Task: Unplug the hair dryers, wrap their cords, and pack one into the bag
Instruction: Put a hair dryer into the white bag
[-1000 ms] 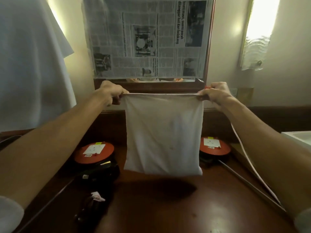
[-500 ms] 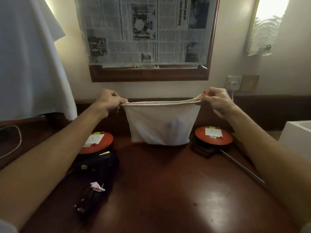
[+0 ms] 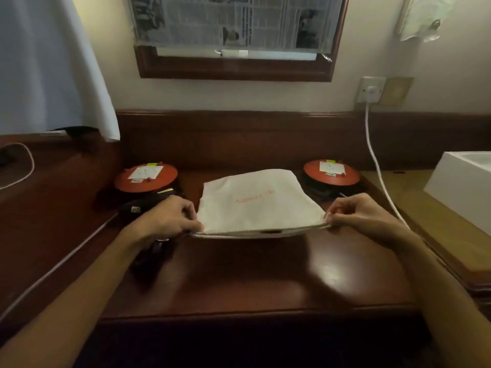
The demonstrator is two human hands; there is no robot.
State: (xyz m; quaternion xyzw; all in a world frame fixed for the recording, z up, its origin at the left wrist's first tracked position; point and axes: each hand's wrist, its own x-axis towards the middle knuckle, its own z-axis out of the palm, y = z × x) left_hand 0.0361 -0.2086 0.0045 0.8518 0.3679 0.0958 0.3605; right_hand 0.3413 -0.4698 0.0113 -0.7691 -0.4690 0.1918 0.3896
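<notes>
The white cloth bag [image 3: 255,203] lies flat across the middle of the dark wooden counter [image 3: 239,282], its open mouth turned toward the person and faint orange lettering on its upper face. The left hand [image 3: 170,221] pinches the mouth's left corner, fingers curled onto the hem; the right hand [image 3: 364,216] pinches the right corner the same way, so the opening is stretched taut between them.

A black hair dryer [image 3: 148,208] lies just beside the left hand, partly under it, in front of an orange-topped round unit [image 3: 146,177]; a matching unit [image 3: 332,172] sits behind the bag on the right. A white cord [image 3: 374,155] runs down from the wall socket [image 3: 372,89] past the right wrist.

The likely trouble is the mouth — held flat and tight, it could fall closed once one hand lets go to fetch the dryer, and a loosely wrapped cord might snag the hem.

The dryer's shape and cord are lost in shadow, a second dryer cannot be made out, and the bag looks empty, though its inside is hidden. Where the white cord ends is cut off.
</notes>
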